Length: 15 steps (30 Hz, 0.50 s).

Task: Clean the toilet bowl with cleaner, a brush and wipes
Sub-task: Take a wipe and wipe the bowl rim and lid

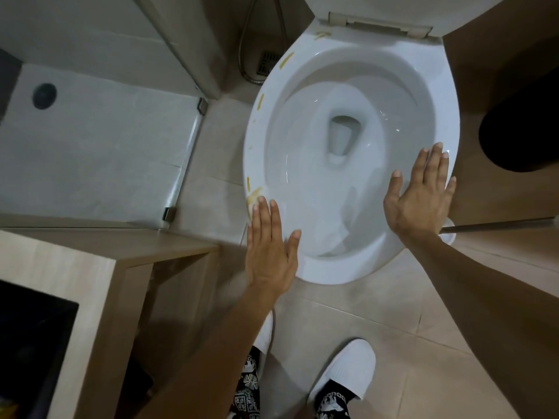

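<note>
A person is standing over a white toilet bowl (351, 164) that is filling the upper right of the view, its seat and lid (393, 7) lifted back at twelve o'clock. Both bare hands are reaching out flat above the near part of the bowl, palms down. The left hand (269, 252) is lying at about seven o'clock of the bowl, its fingers straight and close together, thumb spread to the side, gripping nothing; its fingertips are lying over the rim beside a yellow smear (253, 197). The right hand (423, 201) is hovering at about four o'clock of the bowl, fingers spread wide and straight, also holding nothing; whether either palm is actually touching the porcelain cannot be told. More yellow streaks (286, 61) are dotting the rim from about eight o'clock round to eleven o'clock. Water is sitting in the outlet at the bowl's centre. A thin metal rod (499, 225) is sticking out from behind the right wrist toward three o'clock; what it belongs to is unclear. A wooden vanity (127, 261) is standing at eight o'clock, a floor drain (267, 63) at eleven o'clock, and a dark round bin (523, 137) at three o'clock. White shoes (344, 370) are showing on the beige tile floor (423, 343) at six o'clock.
</note>
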{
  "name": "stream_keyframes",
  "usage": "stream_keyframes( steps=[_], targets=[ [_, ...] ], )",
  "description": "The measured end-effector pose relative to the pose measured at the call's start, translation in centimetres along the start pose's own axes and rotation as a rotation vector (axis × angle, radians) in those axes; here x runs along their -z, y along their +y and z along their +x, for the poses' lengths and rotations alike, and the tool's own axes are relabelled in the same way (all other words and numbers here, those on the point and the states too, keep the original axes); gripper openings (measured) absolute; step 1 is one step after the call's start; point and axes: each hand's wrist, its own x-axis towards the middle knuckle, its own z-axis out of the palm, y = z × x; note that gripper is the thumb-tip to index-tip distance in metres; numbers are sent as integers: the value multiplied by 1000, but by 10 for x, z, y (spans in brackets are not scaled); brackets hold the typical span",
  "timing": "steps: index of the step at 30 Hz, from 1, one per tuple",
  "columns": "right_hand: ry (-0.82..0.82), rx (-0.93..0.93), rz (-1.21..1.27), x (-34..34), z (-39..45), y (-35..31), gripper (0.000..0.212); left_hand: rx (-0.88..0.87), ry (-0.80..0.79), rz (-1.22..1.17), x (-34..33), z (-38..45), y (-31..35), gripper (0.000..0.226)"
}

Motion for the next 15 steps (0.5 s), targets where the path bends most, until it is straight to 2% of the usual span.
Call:
stream_keyframes(
  steps=[4, 10, 15],
  targets=[
    [-3, -2, 0, -1, 0, 0, 68, 58, -3, -18, 2, 16, 4, 88],
    [-3, -2, 9, 0, 1, 0, 66, 159, -2, -154, -16, -28, 27, 78],
    [-9, -7, 9, 0, 1, 0, 68, 214, 51, -139, -14, -5, 26, 78]
  ],
)
